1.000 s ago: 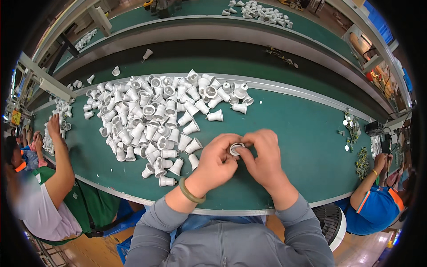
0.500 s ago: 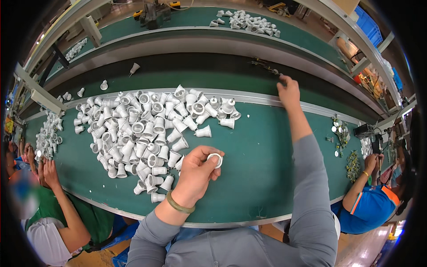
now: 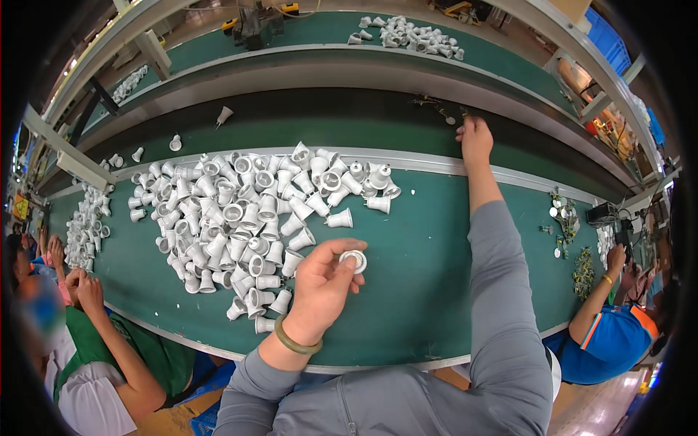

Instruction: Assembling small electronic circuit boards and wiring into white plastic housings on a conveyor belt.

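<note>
My left hand (image 3: pixel 320 283) pinches a white lamp housing (image 3: pixel 353 260) above the green bench's (image 3: pixel 436 291) near edge, its open mouth facing up at me, axis roughly vertical. My right hand (image 3: pixel 474 138) has stretched further onto the dark conveyor (image 3: pixel 327 120); I cannot tell how its fingers stand.

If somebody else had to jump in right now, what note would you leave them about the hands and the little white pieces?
Left hand: grip shut on one white socket shell, held above the green table.
Right hand: stretched out to the far dark belt, at small dark parts; whether it grips one cannot be told.
Pile of white shells lies left of the held one.
Done: one shell picked up. Left: the pile.
</note>
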Available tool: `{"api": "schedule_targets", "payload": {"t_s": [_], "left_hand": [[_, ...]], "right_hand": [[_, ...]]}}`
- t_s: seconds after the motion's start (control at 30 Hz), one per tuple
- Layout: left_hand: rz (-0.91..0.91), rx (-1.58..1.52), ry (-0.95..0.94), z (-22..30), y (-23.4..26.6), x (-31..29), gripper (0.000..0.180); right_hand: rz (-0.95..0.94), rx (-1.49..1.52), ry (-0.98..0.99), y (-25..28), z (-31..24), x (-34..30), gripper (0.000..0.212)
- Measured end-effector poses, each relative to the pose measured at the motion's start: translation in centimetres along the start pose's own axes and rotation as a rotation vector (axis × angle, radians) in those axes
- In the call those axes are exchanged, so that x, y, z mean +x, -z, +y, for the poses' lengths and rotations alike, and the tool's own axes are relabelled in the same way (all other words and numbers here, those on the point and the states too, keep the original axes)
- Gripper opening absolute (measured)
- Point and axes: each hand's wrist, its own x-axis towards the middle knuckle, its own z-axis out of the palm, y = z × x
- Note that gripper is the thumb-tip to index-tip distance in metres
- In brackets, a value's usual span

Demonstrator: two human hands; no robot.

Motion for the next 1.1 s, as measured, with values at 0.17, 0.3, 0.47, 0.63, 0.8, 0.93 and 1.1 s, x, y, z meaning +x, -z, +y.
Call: {"api": "schedule_targets", "payload": {"t_s": [0.17,0.3,0.47,0.63,0.8,0.93,1.1], "left_hand": [[-0.043,0.112,-0.152,2.2,0.5,1.6,0.028],[-0.076,0.412,-0.324,5.9,-0.5,8.5,0.035],[0.106,1.221,-0.593,5.5,4.8,23.0,0.036],[0.122,1.502,-0.289,4.5,9.2,27.1,0.039],[0.07,1.385,-0.618,4.7,5.2,21.6,0.038],[-0.322,0.945,-0.429,5.4,-1.1,10.5,0.022],[-0.235,0.81,-0.426,2.2,-1.3,3.1,0.012]], "right_hand": [[-0.227,0.454,-0.165,1.1,-6.0,-8.4,0.02],[-0.404,0.386,-0.218,4.3,-7.6,-15.3,0.018],[-0.439,0.603,-0.352,5.9,-11.0,-20.6,0.017],[-0.448,0.656,-0.245,6.1,-13.2,-24.2,0.018],[-0.519,0.476,-0.043,7.4,-14.3,-25.2,0.019],[-0.512,0.327,0.057,8.5,-15.3,-25.6,0.013],[-0.514,0.283,0.225,8.3,-16.0,-26.4,0.011]]}}
